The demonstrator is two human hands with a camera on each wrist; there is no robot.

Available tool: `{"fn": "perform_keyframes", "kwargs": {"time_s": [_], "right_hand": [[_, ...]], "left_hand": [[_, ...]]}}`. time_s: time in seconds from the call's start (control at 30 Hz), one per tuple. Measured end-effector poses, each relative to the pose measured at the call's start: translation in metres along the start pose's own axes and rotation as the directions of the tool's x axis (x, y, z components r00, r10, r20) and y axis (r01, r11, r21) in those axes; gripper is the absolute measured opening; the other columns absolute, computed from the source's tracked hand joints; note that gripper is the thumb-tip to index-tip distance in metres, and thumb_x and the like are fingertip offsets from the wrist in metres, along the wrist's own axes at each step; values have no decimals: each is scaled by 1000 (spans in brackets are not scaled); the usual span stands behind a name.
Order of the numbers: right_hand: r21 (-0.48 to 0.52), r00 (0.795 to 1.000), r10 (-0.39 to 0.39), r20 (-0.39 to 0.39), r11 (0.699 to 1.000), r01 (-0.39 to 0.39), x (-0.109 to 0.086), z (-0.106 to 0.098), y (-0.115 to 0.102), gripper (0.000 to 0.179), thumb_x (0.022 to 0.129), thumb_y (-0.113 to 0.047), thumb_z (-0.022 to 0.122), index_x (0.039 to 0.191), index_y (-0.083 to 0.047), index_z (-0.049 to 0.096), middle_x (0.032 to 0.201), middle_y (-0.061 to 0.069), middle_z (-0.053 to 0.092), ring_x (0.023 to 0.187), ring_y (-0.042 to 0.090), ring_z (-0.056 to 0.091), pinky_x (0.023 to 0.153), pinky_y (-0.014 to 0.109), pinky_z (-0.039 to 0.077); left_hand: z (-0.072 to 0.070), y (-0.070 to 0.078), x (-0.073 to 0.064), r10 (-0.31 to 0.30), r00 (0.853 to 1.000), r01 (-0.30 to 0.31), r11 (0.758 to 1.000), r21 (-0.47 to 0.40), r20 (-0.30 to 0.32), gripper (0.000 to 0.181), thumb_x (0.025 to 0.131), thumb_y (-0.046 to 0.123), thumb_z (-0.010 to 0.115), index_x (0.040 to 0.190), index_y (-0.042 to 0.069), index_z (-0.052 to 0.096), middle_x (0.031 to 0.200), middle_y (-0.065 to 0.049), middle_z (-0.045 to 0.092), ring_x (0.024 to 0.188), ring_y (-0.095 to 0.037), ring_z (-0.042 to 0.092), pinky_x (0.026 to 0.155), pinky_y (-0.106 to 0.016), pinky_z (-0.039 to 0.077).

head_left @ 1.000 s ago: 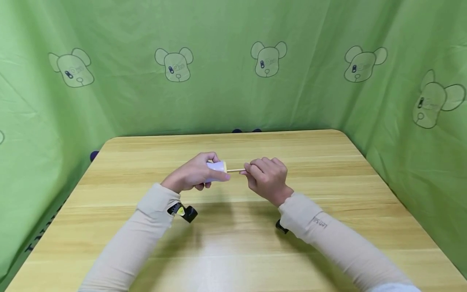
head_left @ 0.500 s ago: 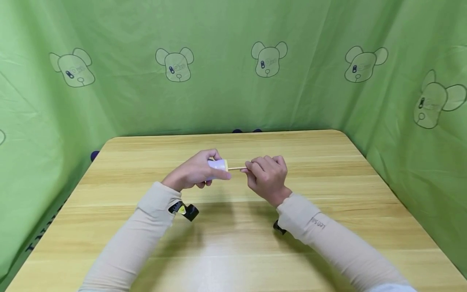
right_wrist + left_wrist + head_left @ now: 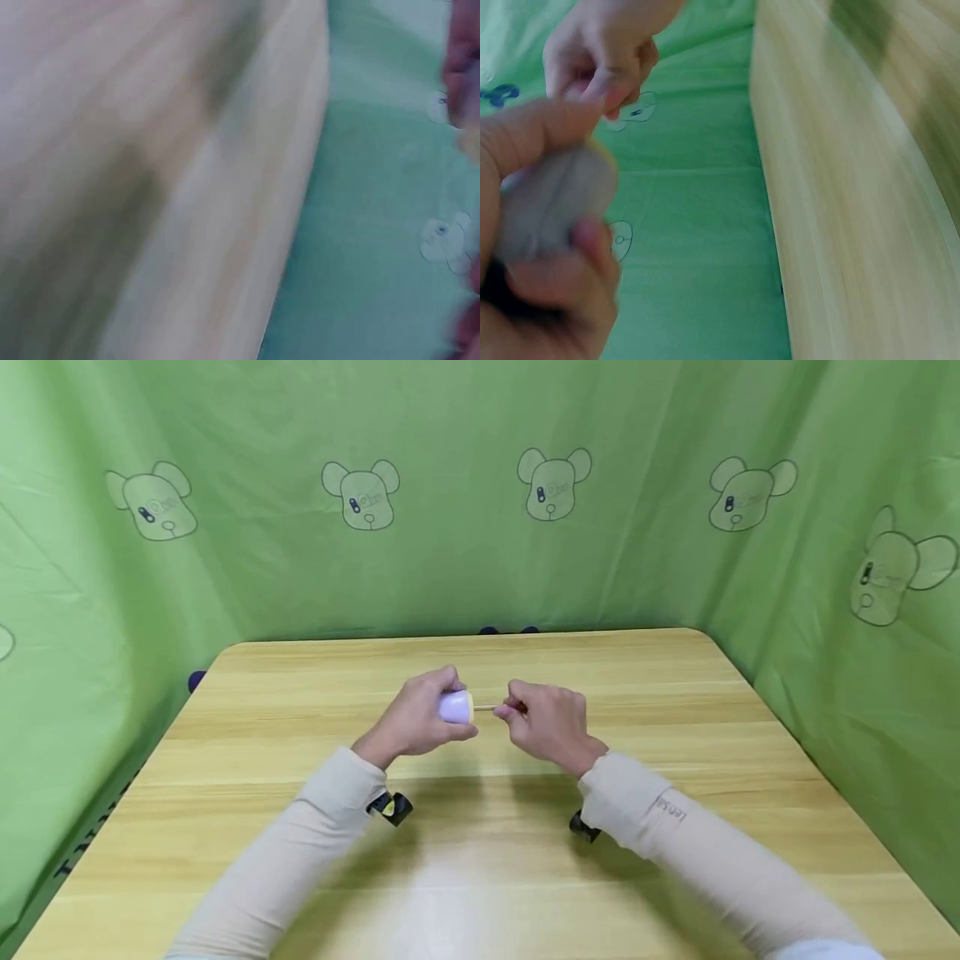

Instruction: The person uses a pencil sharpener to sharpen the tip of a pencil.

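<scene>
My left hand (image 3: 416, 717) grips a small lavender cylinder (image 3: 455, 707) that has a pale yellow rim (image 3: 471, 707) on its right end. Out of that end comes a thin, light-coloured stick (image 3: 486, 707), lying almost level. The stick's other end is pinched by my right hand (image 3: 551, 720), whose fingers are curled and hide part of it. In the left wrist view, thumb and fingers wrap the blurred cylinder (image 3: 562, 195). Both hands are raised over the table. The right wrist view catches only a sliver of the yellow rim (image 3: 471, 142) at its right edge.
A wood-grain table (image 3: 480, 877) with rounded far corners lies beneath the hands. Green cloth (image 3: 457, 560) printed with bear heads hangs behind it and along both sides. A small black wrist camera (image 3: 393, 807) sits at the left cuff, another (image 3: 585, 827) at the right.
My left hand has turned and shifted slightly right with the cylinder. My right hand's fingers have rotated round the stick. Less of the stick shows between the hands.
</scene>
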State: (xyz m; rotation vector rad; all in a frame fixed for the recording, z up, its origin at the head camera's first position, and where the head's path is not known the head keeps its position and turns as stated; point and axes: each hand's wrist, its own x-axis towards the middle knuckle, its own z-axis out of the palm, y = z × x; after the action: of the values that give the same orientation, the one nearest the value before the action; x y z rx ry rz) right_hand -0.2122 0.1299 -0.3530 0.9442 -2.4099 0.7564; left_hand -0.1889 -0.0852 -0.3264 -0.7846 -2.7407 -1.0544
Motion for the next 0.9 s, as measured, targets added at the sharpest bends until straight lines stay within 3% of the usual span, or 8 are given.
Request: {"fn": "perform_keyframes", "kwargs": {"time_s": [0.03,0.13,0.2,0.27,0.47,0.57,0.73,0.9], "right_hand": [[128,980,97,173,984,-120,4,-6,0,39,96,-30,58,62,-17,45,55,-6,45,45,8,34,41,26,26],[250,740,273,615,822,-511,17,-22,5,38,96,-22,58,62,-15,42,56,-4,37,48,11,29,45,26,24],[274,643,263,719,744,-610,21,-27,8,40,98,-19,55,62,-13,40,57,-3,34,50,11,25,47,25,22],[255,657,260,708,773,-581,22,-28,7,38,98,-21,56,63,-12,43,57,-3,36,50,11,27,46,25,24],[124,943,148,298,974,-192,13,-21,-9,12,87,-19,74,82,-12,66,81,-2,61,61,14,50,55,31,44],[-57,999,-47,6,997,48,6,-12,-9,14,81,-18,80,84,-10,68,88,3,64,71,20,58,64,38,47],[-344,879,-332,-342,915,212,-1,9,3,24,86,-29,73,84,-6,69,80,9,68,72,30,62,70,47,45],[-434,731,-443,-519,873,220,-7,29,10,33,96,-35,60,83,-6,65,74,9,64,64,29,58,64,44,42]], "left_hand": [[3,-1,-1,69,997,-67,996,67,-24,44,70,17,87,99,7,55,94,-9,60,79,-24,60,63,-33,54],[12,-5,-6,267,962,-245,940,236,-64,44,70,16,86,102,6,58,97,-11,59,81,-26,62,66,-36,56],[15,-6,-8,301,952,-277,929,246,-64,45,70,16,87,103,6,58,98,-11,59,81,-26,63,66,-36,56],[14,-7,-8,242,968,-227,954,198,-58,45,71,16,87,103,6,58,100,-10,60,83,-24,62,66,-35,56],[-5,-10,-3,-77,997,76,992,-96,-6,46,69,17,88,103,8,57,98,-8,63,82,-24,60,63,-32,54],[-13,-12,-2,-172,984,178,966,-186,45,46,71,22,86,103,10,56,95,-8,62,80,-24,60,61,-32,53],[-21,-10,-2,-294,944,328,877,-352,149,44,72,23,85,100,10,54,92,-11,59,66,-20,55,49,-28,45],[-25,-8,-2,-316,898,438,708,-555,306,37,77,15,80,93,5,48,80,-11,54,49,-15,42,41,-23,28]]}}
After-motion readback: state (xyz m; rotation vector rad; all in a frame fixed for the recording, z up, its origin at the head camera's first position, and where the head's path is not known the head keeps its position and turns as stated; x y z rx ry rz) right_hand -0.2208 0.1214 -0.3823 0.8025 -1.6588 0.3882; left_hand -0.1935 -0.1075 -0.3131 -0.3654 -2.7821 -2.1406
